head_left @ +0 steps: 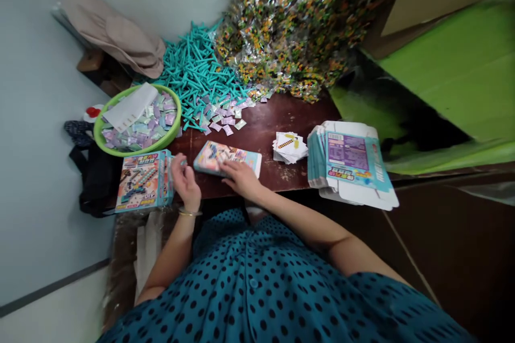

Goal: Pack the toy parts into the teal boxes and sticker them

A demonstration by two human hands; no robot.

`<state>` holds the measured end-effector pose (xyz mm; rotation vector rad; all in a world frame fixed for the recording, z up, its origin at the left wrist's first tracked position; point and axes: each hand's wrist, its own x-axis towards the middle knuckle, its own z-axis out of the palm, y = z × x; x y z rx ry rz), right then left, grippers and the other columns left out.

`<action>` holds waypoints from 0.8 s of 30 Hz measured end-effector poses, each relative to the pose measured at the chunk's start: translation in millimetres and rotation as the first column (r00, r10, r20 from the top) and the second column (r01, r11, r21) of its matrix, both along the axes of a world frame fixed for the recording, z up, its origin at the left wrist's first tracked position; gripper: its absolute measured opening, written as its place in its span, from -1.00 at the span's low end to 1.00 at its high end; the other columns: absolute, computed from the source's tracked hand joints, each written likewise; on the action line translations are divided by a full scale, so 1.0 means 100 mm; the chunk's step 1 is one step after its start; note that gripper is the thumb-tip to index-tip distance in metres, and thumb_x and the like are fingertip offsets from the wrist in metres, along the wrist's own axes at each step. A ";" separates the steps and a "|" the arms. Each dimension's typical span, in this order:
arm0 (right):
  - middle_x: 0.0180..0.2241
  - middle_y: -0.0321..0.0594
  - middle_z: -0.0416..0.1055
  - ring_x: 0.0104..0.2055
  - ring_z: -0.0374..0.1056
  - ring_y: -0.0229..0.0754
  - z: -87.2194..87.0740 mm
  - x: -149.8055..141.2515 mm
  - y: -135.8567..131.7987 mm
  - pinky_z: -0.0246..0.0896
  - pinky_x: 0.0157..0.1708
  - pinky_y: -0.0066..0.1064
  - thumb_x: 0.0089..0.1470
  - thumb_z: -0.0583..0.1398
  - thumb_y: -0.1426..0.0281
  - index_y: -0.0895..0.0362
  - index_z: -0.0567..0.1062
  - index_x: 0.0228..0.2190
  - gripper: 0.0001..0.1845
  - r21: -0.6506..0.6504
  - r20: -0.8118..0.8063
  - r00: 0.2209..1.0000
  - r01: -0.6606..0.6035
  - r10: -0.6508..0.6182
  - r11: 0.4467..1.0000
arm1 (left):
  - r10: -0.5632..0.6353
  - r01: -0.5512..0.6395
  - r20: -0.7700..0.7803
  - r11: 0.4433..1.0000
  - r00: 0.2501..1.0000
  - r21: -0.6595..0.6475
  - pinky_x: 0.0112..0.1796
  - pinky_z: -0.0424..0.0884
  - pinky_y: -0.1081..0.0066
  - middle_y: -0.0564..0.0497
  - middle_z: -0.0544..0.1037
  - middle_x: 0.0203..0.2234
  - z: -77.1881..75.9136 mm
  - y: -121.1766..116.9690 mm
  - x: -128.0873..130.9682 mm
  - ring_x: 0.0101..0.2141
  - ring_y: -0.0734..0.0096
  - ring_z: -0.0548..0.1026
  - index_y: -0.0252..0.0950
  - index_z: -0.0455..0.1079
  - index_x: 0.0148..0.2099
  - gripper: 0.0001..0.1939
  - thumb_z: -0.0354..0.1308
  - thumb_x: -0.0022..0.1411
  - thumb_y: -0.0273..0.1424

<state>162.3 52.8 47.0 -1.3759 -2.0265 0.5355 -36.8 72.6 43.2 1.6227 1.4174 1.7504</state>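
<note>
My right hand lies on a colourful printed box flat on the dark wooden table, its fingers pressing the box's near edge. My left hand hovers just left of that box, fingers curled, beside a stack of finished boxes. Whether it holds anything small, I cannot make out.
A green basin of small pastel packets sits at the left. Behind lie a heap of teal plastic sticks and a pile of clear bags with coloured pieces. To the right sit small cards and flat unfolded boxes.
</note>
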 end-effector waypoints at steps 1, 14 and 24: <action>0.11 -0.05 0.52 0.13 0.44 0.01 -0.05 0.03 0.13 0.33 0.17 -0.13 0.24 0.26 0.41 0.09 0.59 0.05 -0.66 -0.020 0.009 1.000 -0.023 0.023 1.000 | -0.079 0.075 -0.150 0.997 0.986 -0.030 0.22 0.33 0.06 -0.20 0.50 0.12 -0.08 -0.06 0.04 0.17 0.15 0.44 -0.28 0.42 0.15 -0.66 0.06 0.46 -0.23; 0.14 0.17 0.44 0.17 0.33 0.14 -0.54 1.57 -0.03 0.22 0.15 -0.11 0.33 0.06 0.45 0.29 0.51 0.09 -0.60 0.001 0.417 0.734 0.589 -0.536 0.808 | -0.481 0.222 -0.707 0.874 0.518 -0.432 0.33 -0.12 -0.35 -0.42 0.07 0.44 -0.58 -0.15 1.07 0.42 -0.38 0.01 -0.31 0.19 0.44 -0.13 0.40 0.17 -0.26; -0.14 -0.13 0.64 -0.04 0.53 0.01 -0.44 1.71 -0.12 0.37 -0.01 -0.20 0.23 0.22 0.35 0.07 0.68 -0.27 -0.80 -0.144 0.066 0.812 0.583 -0.580 0.800 | -0.510 0.435 -0.494 0.860 0.704 -0.267 0.25 0.27 -0.06 -0.13 0.52 0.20 -0.01 0.01 0.56 0.22 -0.03 0.44 -0.12 0.46 0.25 -0.56 0.18 0.35 -0.32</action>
